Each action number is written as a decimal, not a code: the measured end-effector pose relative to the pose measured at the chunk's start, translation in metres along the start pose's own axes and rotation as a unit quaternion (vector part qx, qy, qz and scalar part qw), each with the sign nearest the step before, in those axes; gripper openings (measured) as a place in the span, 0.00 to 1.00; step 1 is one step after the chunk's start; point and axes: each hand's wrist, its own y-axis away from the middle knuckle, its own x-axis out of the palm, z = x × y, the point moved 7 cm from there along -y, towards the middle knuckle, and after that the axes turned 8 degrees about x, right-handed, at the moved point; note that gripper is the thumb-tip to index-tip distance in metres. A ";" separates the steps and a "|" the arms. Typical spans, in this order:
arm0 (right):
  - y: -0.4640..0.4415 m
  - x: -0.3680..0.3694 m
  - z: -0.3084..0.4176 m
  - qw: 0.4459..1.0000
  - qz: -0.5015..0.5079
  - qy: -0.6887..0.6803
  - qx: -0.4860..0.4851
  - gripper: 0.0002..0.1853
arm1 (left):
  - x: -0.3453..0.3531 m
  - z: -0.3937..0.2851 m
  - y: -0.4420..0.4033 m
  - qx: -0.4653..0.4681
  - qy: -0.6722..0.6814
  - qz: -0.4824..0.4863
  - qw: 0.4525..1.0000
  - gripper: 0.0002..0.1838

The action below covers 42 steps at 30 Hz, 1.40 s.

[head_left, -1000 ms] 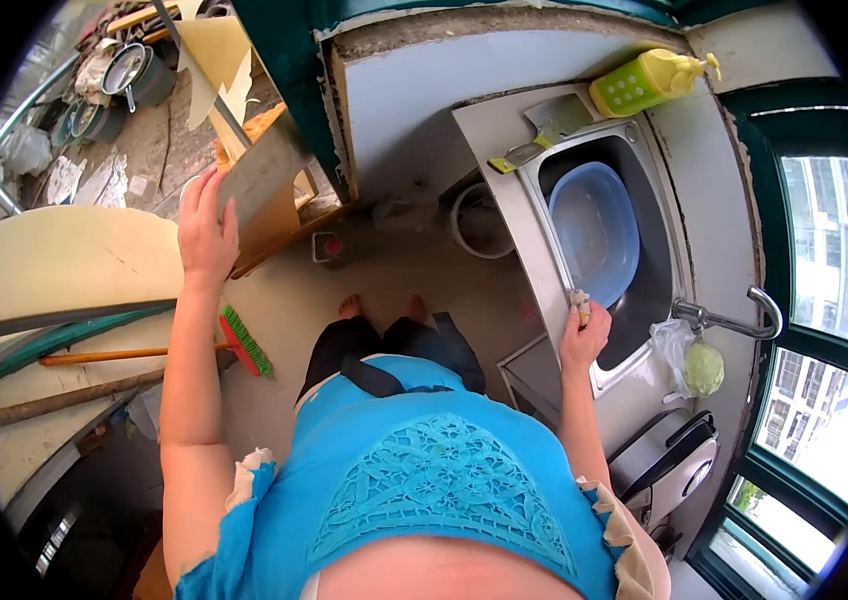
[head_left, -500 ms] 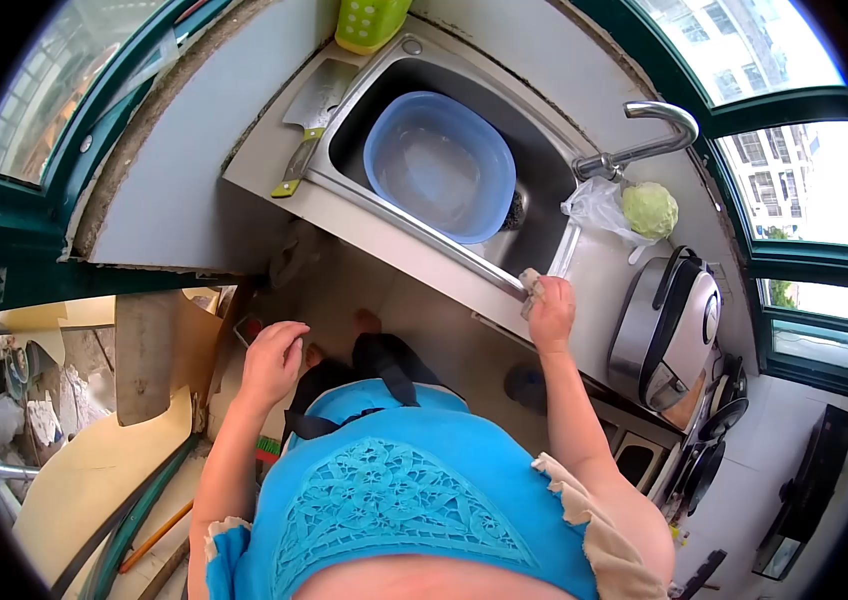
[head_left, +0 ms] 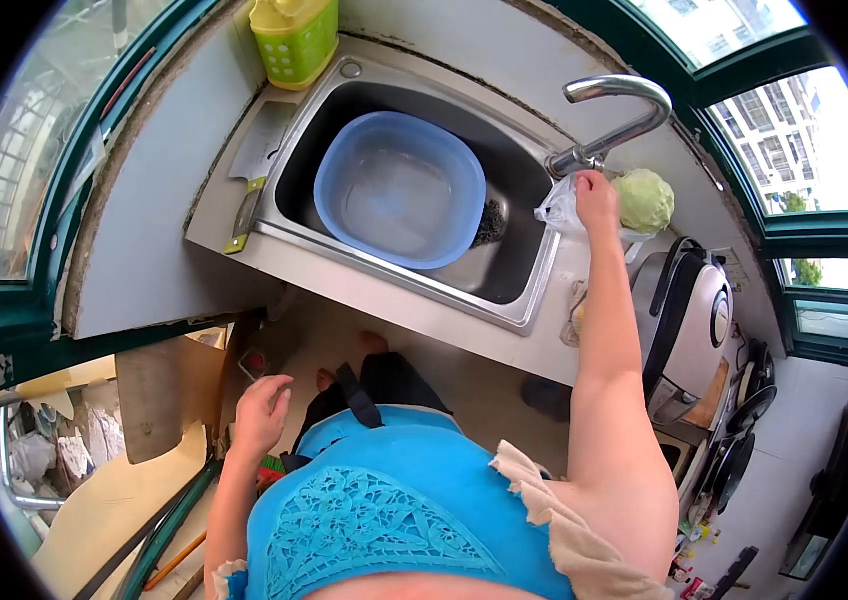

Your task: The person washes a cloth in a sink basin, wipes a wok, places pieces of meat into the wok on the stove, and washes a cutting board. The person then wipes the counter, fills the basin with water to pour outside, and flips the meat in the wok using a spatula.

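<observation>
Left hand: near the waist, fingers loosely bent, slightly parted.
Right hand: curled fingers at the tap base; cannot tell whether they grip.
Plastic bag: crumpled beside them.
Tap: behind sink, slanting right; curved spout's end points left.

The shiny silver metal faucet stands upright at the corner of the steel sink, its base on the counter side and its thick tube bent into a smooth hook. Just beside its base, a crumpled, translucent white plastic bag lies loosely on the counter, partly hidden. Near it sits a round, pale green cabbage, whole, its leaves tightly wrapped
</observation>
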 end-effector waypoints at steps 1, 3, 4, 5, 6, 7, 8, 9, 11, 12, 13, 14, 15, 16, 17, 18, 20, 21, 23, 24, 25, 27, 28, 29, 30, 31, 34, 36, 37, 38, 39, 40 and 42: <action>0.007 0.033 0.002 0.994 0.094 -0.054 -0.004 0.13 | 0.001 -0.003 -0.001 0.000 0.001 -0.014 1.000 0.09; 0.051 0.089 0.019 0.973 0.225 0.015 -0.055 0.15 | 0.006 -0.011 -0.003 -0.026 0.013 -0.002 1.000 0.08; 0.074 0.105 0.027 0.953 0.247 0.147 -0.095 0.17 | 0.009 -0.015 -0.006 -0.031 0.018 0.006 0.999 0.08; 0.081 0.131 0.014 0.942 0.275 0.182 -0.069 0.22 | 0.011 -0.021 -0.009 -0.007 -0.001 0.010 1.000 0.08; 0.085 0.136 0.007 0.950 0.274 0.150 -0.008 0.22 | 0.014 -0.024 -0.012 -0.006 0.002 0.019 1.000 0.08; 0.089 0.143 0.001 0.949 0.288 0.130 0.024 0.22 | 0.016 -0.024 -0.014 -0.005 -0.004 0.016 1.000 0.08; 0.090 0.158 -0.007 0.943 0.313 0.105 0.052 0.22 | 0.016 -0.022 -0.017 0.034 -0.019 -0.001 0.999 0.09; 0.095 0.161 -0.002 0.952 0.295 0.071 0.037 0.22 | 0.017 -0.012 -0.018 0.005 0.005 -0.001 1.000 0.10; 0.108 0.175 0.001 0.906 0.397 -0.082 0.124 0.21 | 0.020 0.001 -0.022 -0.009 0.023 0.000 1.000 0.10; 0.112 0.180 0.004 0.889 0.402 -0.153 0.156 0.19 | 0.024 0.001 -0.027 0.001 0.015 0.022 1.000 0.10; 0.111 0.186 0.006 0.910 0.373 -0.130 0.130 0.19 | 0.026 0.001 -0.030 0.006 0.006 0.038 0.999 0.10; 0.110 0.191 0.010 0.927 0.345 -0.103 0.100 0.18 | 0.029 -0.001 -0.034 0.009 -0.003 0.049 0.999 0.10; 0.112 0.190 0.010 0.918 0.348 -0.145 0.126 0.17 | 0.033 -0.016 -0.037 0.010 0.003 0.068 0.998 0.10; 0.116 0.188 0.012 0.905 0.350 -0.188 0.151 0.16 | 0.037 -0.018 -0.040 0.019 -0.002 0.077 0.997 0.10; 0.119 0.184 0.014 0.887 0.348 -0.243 0.182 0.15 | 0.043 -0.017 -0.044 0.031 -0.005 0.088 0.996 0.10; 0.122 0.183 0.018 0.866 0.342 -0.298 0.211 0.17 | 0.047 -0.018 -0.048 0.044 -0.008 0.099 0.994 0.10; 0.117 0.154 0.042 0.937 0.187 -0.275 0.104 0.18 | 0.055 -0.036 -0.054 0.051 -0.029 0.122 0.991 0.09; 0.119 0.132 0.055 0.936 0.169 -0.289 0.106 0.17 | 0.058 -0.034 -0.057 0.055 -0.021 0.130 0.990 0.09; 0.122 0.092 0.081 0.950 0.135 -0.266 0.092 0.13 | 0.065 -0.013 -0.060 0.049 0.006 0.151 0.987 0.10; 0.119 0.085 0.094 0.962 0.124 -0.232 0.072 0.11 | 0.067 0.003 -0.061 0.036 0.022 0.157 0.987 0.10; 0.116 0.082 0.106 0.970 0.099 -0.216 0.053 0.11 | 0.067 0.012 -0.064 0.021 0.037 0.160 0.986 0.11; 0.115 0.075 0.134 0.981 0.041 -0.189 -0.021 0.07 | 0.065 0.003 -0.063 0.034 0.008 0.175 0.984 0.10; 0.118 0.064 0.145 0.982 0.005 -0.175 -0.072 0.06 | 0.066 -0.004 -0.062 0.041 -0.003 0.181 0.983 0.10; 0.121 0.059 0.157 0.979 0.013 -0.173 -0.103 0.06 | 0.067 -0.012 -0.059 0.046 -0.013 0.187 0.981 0.10; 0.125 0.054 0.167 0.976 0.022 -0.171 -0.133 0.05 | 0.067 -0.019 -0.057 0.052 -0.025 0.194 0.979 0.10; 0.126 0.048 0.181 0.975 -0.009 -0.143 -0.170 0.05 | 0.068 -0.024 -0.055 0.057 -0.035 0.198 0.978 0.10; 0.145 0.015 0.196 0.973 0.027 -0.022 -0.230 0.07 | 0.070 0.000 -0.059 0.058 -0.020 0.200 0.978 0.10; 0.147 0.009 0.189 0.972 0.034 -0.074 -0.219 0.08 | 0.059 -0.010 -0.048 0.072 -0.026 0.185 0.980 0.10; 0.147 0.013 0.182 0.974 0.021 -0.094 -0.207 0.08 | 0.058 -0.040 -0.043 0.088 -0.047 0.180 0.979 0.11; 0.149 0.006 0.174 0.976 0.023 -0.096 -0.192 0.08 | 0.054 -0.048 -0.037 0.094 -0.047 0.166 0.981 0.11; 0.144 0.010 0.165 0.983 0.028 -0.100 -0.155 0.07 | 0.051 -0.048 -0.034 0.102 -0.046 0.163 0.980 0.10; 0.138 0.009 0.156 0.984 0.029 -0.103 -0.141 0.07 | 0.047 -0.044 -0.030 0.108 -0.052 0.151 0.981 0.10; 0.125 0.014 0.129 0.988 0.010 -0.118 -0.100 0.09 | 0.039 -0.045 -0.019 0.093 -0.066 0.138 0.984 0.10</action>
